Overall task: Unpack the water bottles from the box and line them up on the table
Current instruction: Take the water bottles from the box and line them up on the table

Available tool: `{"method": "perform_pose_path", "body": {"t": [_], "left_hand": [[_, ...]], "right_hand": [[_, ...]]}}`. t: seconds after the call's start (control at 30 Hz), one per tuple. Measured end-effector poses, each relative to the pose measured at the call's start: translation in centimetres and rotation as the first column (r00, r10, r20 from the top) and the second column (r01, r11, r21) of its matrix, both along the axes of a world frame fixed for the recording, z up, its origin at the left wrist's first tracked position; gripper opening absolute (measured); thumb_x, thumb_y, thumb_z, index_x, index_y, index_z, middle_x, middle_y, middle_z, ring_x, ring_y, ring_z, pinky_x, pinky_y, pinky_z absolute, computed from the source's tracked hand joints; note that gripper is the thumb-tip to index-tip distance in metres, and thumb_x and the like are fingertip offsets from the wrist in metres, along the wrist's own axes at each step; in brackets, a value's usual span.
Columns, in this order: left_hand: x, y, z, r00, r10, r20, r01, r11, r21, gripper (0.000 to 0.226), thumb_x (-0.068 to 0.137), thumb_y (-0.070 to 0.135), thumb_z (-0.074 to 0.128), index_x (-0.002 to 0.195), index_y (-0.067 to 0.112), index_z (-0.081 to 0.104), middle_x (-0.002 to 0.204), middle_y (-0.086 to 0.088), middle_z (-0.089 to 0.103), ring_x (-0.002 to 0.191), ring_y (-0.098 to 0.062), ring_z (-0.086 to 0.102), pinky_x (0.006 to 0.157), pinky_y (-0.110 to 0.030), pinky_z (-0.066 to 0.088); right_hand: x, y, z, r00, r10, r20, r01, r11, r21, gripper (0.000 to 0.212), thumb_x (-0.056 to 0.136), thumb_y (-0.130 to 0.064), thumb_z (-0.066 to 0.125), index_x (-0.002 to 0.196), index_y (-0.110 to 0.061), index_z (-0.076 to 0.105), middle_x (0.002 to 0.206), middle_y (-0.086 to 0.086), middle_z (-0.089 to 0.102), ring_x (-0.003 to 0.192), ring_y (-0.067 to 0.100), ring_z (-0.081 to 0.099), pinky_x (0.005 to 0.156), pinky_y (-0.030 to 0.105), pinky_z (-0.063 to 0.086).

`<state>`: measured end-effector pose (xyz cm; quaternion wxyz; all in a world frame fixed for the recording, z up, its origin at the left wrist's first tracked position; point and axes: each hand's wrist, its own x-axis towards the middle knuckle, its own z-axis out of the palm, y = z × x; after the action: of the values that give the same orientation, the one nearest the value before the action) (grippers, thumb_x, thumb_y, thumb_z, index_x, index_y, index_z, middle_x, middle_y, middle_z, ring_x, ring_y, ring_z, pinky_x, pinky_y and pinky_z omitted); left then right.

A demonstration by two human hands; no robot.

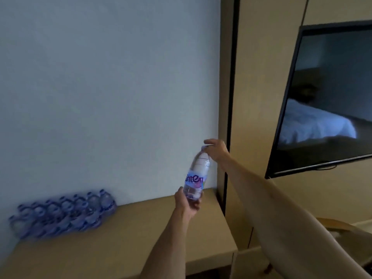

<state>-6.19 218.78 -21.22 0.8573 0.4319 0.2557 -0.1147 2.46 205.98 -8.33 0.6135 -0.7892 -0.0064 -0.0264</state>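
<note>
Water bottle (196, 174) held above the table (128, 238), tilted toward 1 o'clock. Left hand (187, 204) grips its base; right hand (216, 149) pinches the cap. Unpacked bottles (62, 213) at 9 o'clock, against the wall.

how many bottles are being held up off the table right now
1: the bottle is held tilted, left hand gripping its base, right hand at its cap. The other bottles are on the table by the wall, too blurred to count.

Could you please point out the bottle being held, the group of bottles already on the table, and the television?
Held bottle (194, 179): head view, on its label.
Group of bottles (66, 214): head view, on the middle of the cluster.
Television (330, 93): head view, on its dark screen.
</note>
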Motion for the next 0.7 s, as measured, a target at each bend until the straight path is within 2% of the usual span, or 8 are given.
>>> {"method": "perform_pose_path", "body": {"t": [0.07,0.13,0.23,0.27,0.37,0.47,0.57,0.7], "left_hand": [[-0.7,3.6,0.6,0.999,0.041,0.009,-0.041,0.999,0.019,0.057,0.097,0.045,0.02,0.088,0.007,0.063,0.061,-0.012,0.059,0.034,-0.014,0.037,0.04,-0.015,0.024],[-1.4,7.5,1.2,0.999,0.041,0.002,-0.041,0.999,0.034,0.06,0.095,0.049,0.019,0.084,0.008,0.061,0.06,-0.011,0.058,0.033,-0.014,0.035,0.041,-0.015,0.022],[-2.6,14.0,2.0,0.999,-0.008,0.034,0.008,1.0,0.023,0.063,0.091,0.06,0.021,0.087,0.011,0.061,0.064,-0.013,0.06,0.039,-0.017,0.043,0.043,-0.016,0.03],[-3.0,16.0,2.3,0.999,-0.018,0.038,0.018,1.0,0.014,0.065,0.091,0.062,0.023,0.092,0.01,0.063,0.07,-0.016,0.063,0.044,-0.019,0.048,0.045,-0.017,0.035],[-4.4,22.0,3.6,0.983,0.115,0.142,-0.104,0.991,-0.081,0.059,0.083,0.05,0.042,0.11,0.001,0.064,0.086,-0.023,0.065,0.06,-0.026,0.058,0.051,-0.023,0.046],[-6.0,26.8,4.7,0.944,0.256,0.209,-0.237,0.965,-0.113,0.05,0.075,0.041,0.045,0.102,0.003,0.062,0.074,-0.017,0.06,0.058,-0.022,0.051,0.05,-0.023,0.04],[-7.4,31.2,4.5,0.965,0.213,0.152,-0.216,0.976,0.0,0.049,0.082,0.053,0.037,0.083,0.011,0.061,0.062,-0.007,0.049,0.046,-0.016,0.039,0.047,-0.02,0.03],[-9.3,34.4,3.0,0.994,0.096,0.059,-0.1,0.993,0.061,0.067,0.084,0.069,0.028,0.071,0.011,0.059,0.057,-0.003,0.044,0.045,-0.016,0.035,0.049,-0.022,0.027]], "right_hand": [[-0.4,4.5,0.4,0.999,0.026,0.035,-0.025,1.0,-0.006,0.021,0.083,0.0,0.065,0.102,0.01,0.069,0.101,0.03,0.067,0.081,0.019,0.052,0.064,0.023,0.04],[-1.0,9.1,0.8,0.999,0.032,0.034,-0.032,0.999,-0.013,0.016,0.082,-0.004,0.064,0.092,0.007,0.071,0.086,0.025,0.065,0.078,0.021,0.052,0.069,0.028,0.04],[-2.4,15.9,2.1,0.996,-0.015,0.093,0.019,0.999,-0.038,0.017,0.076,-0.008,0.064,0.071,0.007,0.06,0.07,0.025,0.041,0.067,0.036,0.037,0.062,0.034,0.037],[-2.8,17.8,2.5,0.992,-0.005,0.124,0.009,1.0,-0.028,0.02,0.074,-0.009,0.065,0.065,0.005,0.055,0.069,0.024,0.036,0.066,0.032,0.031,0.061,0.033,0.034],[-3.7,24.1,3.5,0.988,0.024,0.149,-0.029,0.999,0.03,0.028,0.073,-0.017,0.075,0.078,0.009,0.064,0.069,0.02,0.048,0.067,0.019,0.045,0.064,0.029,0.038],[-4.5,29.6,3.8,0.993,0.016,0.121,-0.025,0.997,0.067,0.032,0.069,-0.028,0.083,0.086,-0.005,0.069,0.072,-0.005,0.063,0.076,0.015,0.059,0.071,0.027,0.048],[-5.5,34.4,3.3,0.995,0.036,0.088,-0.039,0.998,0.039,0.031,0.067,-0.032,0.081,0.081,-0.011,0.063,0.067,-0.014,0.057,0.073,0.013,0.058,0.066,0.026,0.045],[-6.8,39.0,3.1,0.986,0.155,0.064,-0.153,0.987,-0.04,0.022,0.074,-0.035,0.074,0.07,-0.017,0.061,0.063,-0.011,0.056,0.064,0.01,0.053,0.059,0.023,0.038]]}}
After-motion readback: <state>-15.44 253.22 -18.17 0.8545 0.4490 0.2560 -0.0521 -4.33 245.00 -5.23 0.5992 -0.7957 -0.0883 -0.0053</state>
